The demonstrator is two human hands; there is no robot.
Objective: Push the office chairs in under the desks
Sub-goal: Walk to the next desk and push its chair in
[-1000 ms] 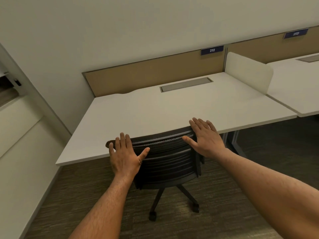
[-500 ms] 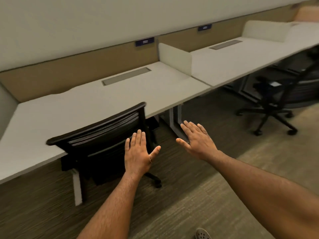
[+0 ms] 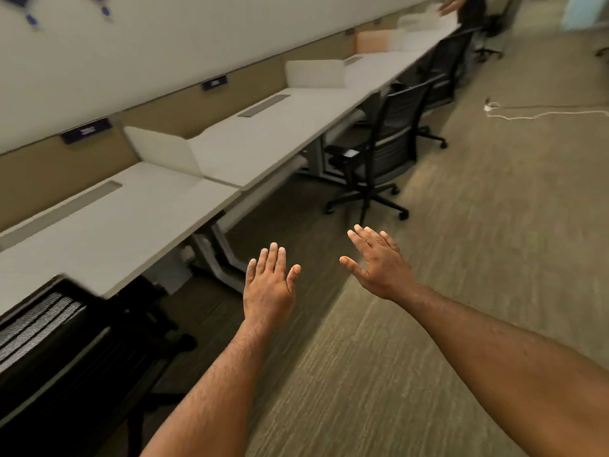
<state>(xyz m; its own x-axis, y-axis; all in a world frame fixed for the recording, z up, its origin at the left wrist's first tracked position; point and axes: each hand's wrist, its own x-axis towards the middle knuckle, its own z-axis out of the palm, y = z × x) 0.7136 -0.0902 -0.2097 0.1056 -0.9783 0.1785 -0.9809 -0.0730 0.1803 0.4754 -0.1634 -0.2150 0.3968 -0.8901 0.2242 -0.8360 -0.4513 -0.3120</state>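
Observation:
A row of white desks (image 3: 257,140) runs along the wall from lower left to upper right. At the bottom left, a black mesh office chair (image 3: 43,328) stands with its back at the edge of the nearest desk (image 3: 99,232). A second black office chair (image 3: 385,140) stands out on the floor in front of the following desk, its wheeled base fully visible. A third black chair (image 3: 445,67) stands farther along the row. My left hand (image 3: 268,288) and my right hand (image 3: 379,262) hover flat over the floor, fingers spread, touching nothing.
White divider panels (image 3: 164,150) separate the desks. Grey desk legs (image 3: 217,255) stand just left of my left hand. A white cable (image 3: 540,115) lies across the carpet at the right. A person's arm (image 3: 453,3) shows at the far end. Open carpet stretches to the right.
Both hands have left the first chair's back and now hang in the air. The view has swung right along the desks, bringing the second chair closer to centre.

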